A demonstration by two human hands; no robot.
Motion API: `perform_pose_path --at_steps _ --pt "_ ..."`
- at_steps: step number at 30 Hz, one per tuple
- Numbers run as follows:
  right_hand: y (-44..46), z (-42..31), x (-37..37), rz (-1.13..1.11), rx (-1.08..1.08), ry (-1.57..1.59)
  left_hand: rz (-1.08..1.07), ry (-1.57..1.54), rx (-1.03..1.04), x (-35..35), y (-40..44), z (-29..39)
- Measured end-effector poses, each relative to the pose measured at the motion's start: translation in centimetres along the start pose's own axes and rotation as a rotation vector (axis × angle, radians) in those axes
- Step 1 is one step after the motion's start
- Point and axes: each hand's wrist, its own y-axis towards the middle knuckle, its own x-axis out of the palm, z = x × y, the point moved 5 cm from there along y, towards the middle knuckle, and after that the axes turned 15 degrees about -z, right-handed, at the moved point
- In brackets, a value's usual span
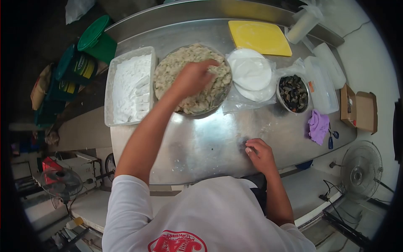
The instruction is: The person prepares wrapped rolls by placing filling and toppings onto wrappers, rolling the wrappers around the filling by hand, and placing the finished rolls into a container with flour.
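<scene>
My left hand (195,79) reaches over a large round bowl (230,86) filled with a pale, chunky mixture (176,69) flecked with green. Its fingers point down and to the right, bent and slightly blurred, and their tips are hard to make out. Close to the front of the steel table (201,147), my right hand (261,156) is low over the surface with curled fingers. Whatever it may hold is too small to name; a dark patch shows beside the fingertips. White round sheets (252,73) are stacked on plastic just right of the bowl.
Left of the bowl stands a tub (109,92) of white powder with pale pieces in it. To the right are a metal bowl (308,98) of dark pieces, a purple cloth (319,126), a clear plastic container (322,86) and a yellow board (260,38). A fan (359,172) stands at right.
</scene>
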Motion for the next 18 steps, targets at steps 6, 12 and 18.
perform_pose_path --at_steps 6,12,18 --pt "-0.8 0.3 -0.9 0.046 -0.013 0.056 -0.201 0.146 0.392 14.1 12.5 3.3" --pt "-4.0 2.7 -1.5 0.124 0.027 0.067 -0.003 0.242 -0.001 17.0 17.4 0.1" --pt "-4.2 3.9 -2.6 0.147 0.094 0.191 0.140 -0.214 -0.105 13.7 18.1 -0.1"
